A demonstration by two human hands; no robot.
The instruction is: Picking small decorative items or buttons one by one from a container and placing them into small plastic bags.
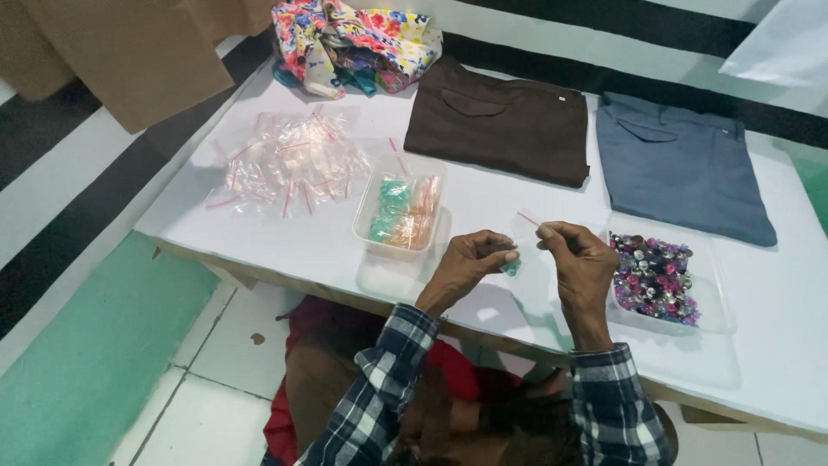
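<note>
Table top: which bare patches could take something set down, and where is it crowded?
The white table is bare along the near edge below the clear tub and under both hands. Another strip lies between the tray of gems and the brown garment. The far-left corner, with the zip bags and floral cloth, is crowded.

Two folded garments, one brown (500, 125), one blue-grey (681, 164), two clear plastic containers, one of packed bags (401, 207), one of loose gems (660, 280), one heap of empty zip bags (289, 164), one floral cloth bundle (354, 39), two hands, left (466, 263), right (582, 259)
</note>
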